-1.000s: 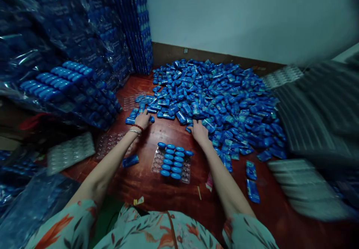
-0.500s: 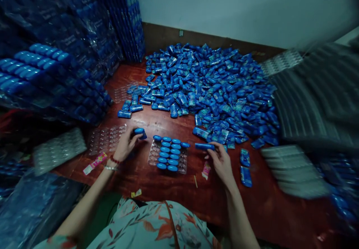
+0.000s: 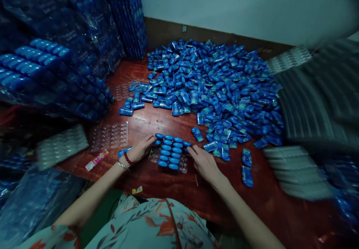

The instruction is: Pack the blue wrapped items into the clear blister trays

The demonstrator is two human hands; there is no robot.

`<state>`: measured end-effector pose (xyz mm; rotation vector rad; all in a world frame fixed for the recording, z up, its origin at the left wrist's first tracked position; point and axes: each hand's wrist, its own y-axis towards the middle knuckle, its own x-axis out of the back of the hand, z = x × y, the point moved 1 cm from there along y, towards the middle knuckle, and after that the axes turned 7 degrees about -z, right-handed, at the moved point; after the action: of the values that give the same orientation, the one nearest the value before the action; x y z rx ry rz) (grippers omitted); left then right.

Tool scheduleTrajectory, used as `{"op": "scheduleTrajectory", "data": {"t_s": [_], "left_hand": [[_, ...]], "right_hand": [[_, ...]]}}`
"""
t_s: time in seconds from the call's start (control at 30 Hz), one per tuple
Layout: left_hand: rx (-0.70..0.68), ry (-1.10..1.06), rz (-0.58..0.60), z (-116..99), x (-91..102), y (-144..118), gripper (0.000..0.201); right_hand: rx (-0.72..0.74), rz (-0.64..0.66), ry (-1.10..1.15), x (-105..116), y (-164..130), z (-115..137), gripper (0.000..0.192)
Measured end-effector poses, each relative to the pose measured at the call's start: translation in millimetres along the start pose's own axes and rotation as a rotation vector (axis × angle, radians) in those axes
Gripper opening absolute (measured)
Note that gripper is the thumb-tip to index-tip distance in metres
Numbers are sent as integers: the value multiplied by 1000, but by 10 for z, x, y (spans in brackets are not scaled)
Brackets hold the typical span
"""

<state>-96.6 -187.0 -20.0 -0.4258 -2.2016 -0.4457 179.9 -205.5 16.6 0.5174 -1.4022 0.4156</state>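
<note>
In the head view a clear moulded plastic tray [image 3: 183,163] lies in front of me, its two middle columns filled with shiny blue oval-ended packets [image 3: 165,152]. My left hand [image 3: 142,148], palm down, pinches a blue packet [image 3: 157,142] at the tray's upper left. At the upper right, my right hand [image 3: 203,162] has its fingers closed on another blue packet [image 3: 186,144]. The fingertips partly cover both packets. Lower cups in the tray's outer columns show no packets. A loose blue packet [image 3: 123,152] lies beside my left wrist.
A large heap of blue packets [image 3: 213,80] spreads over the red-brown table [image 3: 134,181]. Clear trays [image 3: 109,136] lie at left; stacked trays [image 3: 297,172] stand at right. Filled blue stacks [image 3: 47,69] rise at far left. A pink wrapper [image 3: 97,160] lies on the table.
Both hands have moved inward to the tray, bringing blue packets to its upper outer columns. Loose packets now show near where each hand was. The view has shifted slightly.
</note>
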Motion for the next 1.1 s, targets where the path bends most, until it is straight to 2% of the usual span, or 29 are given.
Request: {"op": "scheduleTrajectory", "data": {"t_s": [0.17,0.27,0.37,0.47,0.53,0.6,0.63,0.7,0.77,0.83,0.9,0.97,1.03,1.1], "left_hand": [[-34,206,203,-146,107,84,30],[18,251,193,-200,54,75,32],[70,194,48,-158,-53,-15,39],[82,67,-121,-82,-102,-101,35],[104,47,-222,-26,-35,-90,31],[181,101,-339,68,133,10,26],[252,156,-398,140,249,90,25],[486,298,-467,338,507,284,27],[796,437,-392,577,740,474,40],[942,448,-321,791,905,623,57],[970,401,-269,950,989,709,63],[950,352,-224,1045,1011,727,61],[898,305,-195,1076,997,677,50],[844,275,-182,1045,970,558,36]], "right_hand": [[150,197,-109,63,239,108,24],[147,195,-129,-1,300,143,24],[98,61,-100,-86,229,118,30],[-5,-198,29,-151,82,53,35],[-140,-390,129,-163,25,-39,34],[-330,-479,176,-153,57,-186,32],[-421,-462,169,-144,113,-273,32],[-541,-312,113,-125,281,-445,36],[-542,-98,47,-112,467,-571,41],[-482,68,29,-108,607,-630,41],[-436,137,46,-114,665,-640,34],[-420,144,58,-134,635,-639,30],[-413,74,130,-162,524,-648,29],[-445,-63,303,-191,344,-658,27]]}}
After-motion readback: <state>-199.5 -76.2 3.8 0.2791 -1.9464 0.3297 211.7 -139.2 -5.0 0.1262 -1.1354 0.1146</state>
